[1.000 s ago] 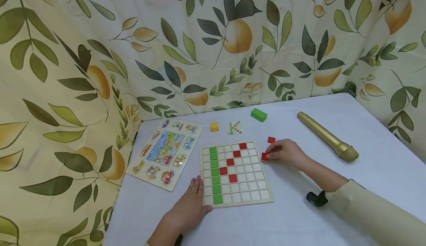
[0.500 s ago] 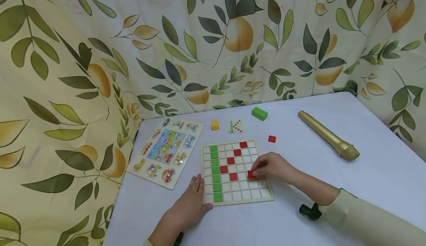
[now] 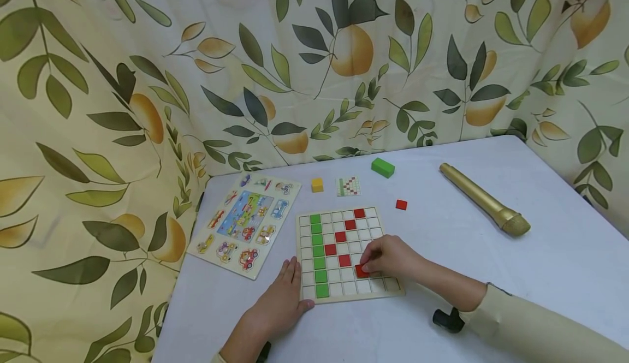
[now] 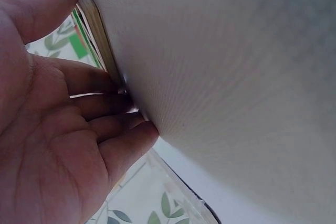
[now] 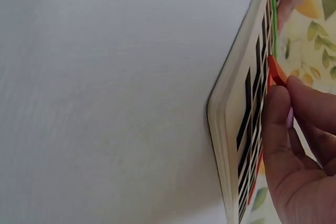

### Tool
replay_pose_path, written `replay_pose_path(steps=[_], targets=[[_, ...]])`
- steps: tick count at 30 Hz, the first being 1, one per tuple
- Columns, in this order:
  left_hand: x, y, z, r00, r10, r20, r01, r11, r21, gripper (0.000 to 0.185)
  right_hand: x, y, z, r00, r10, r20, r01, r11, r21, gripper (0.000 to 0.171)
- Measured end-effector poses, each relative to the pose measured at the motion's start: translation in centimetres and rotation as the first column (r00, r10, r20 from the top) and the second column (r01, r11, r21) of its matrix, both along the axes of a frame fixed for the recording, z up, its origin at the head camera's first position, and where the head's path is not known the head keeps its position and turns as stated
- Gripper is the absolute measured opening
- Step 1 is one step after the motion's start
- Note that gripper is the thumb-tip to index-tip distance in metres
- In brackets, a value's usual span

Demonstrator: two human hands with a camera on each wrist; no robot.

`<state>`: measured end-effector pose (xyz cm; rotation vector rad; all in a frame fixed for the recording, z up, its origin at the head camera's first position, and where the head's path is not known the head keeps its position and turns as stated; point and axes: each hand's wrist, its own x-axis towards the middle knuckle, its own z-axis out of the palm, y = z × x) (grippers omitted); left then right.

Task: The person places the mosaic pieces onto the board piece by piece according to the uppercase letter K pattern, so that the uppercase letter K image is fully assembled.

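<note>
A square wooden grid board [image 3: 350, 293] lies on the table, with a column of green tiles [image 3: 319, 263] and a slanting line of red tiles [image 3: 340, 237] in its cells. Between thumb and fingertips my right hand [image 3: 393, 256] pinches a red tile [image 3: 362, 271] over the lower middle of the board. The right wrist view shows that tile [image 5: 277, 71] tilted against the grid. My left hand [image 3: 277, 303] rests at the board's left edge with its fingers extended, touching the rim. In the left wrist view the left fingers [image 4: 100, 80] lie along the board's side.
A loose red tile [image 3: 401, 204] lies right of the board. Behind are a small pattern card [image 3: 348, 186], a yellow block [image 3: 317, 185] and a green block [image 3: 383, 168]. A picture puzzle board [image 3: 272, 188] lies left, a gold microphone [image 3: 484, 199] right.
My right hand has picked up a red tile from beside the board and carried it left and toward me, over the grid. The left hand has stayed at the board's edge.
</note>
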<state>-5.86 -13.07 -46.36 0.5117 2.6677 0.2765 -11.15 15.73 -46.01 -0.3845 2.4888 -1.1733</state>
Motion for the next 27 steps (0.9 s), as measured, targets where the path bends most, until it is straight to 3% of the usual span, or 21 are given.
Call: replay_pose_path(steps=[17,27], targets=[[-0.1,0.0,-0.2,1.0,-0.002,0.005,0.003,1.0,-0.009,0.09,0.5,-1.1,-0.7,0.993,0.016,-0.115,-0.006,0.996,0.09,0.015],[-0.1,0.0,0.0,1.0,0.008,0.017,-0.008,1.0,-0.002,0.09,0.6,-1.3,-0.6,0.992,0.009,-0.122,0.003,0.995,0.1,0.015]])
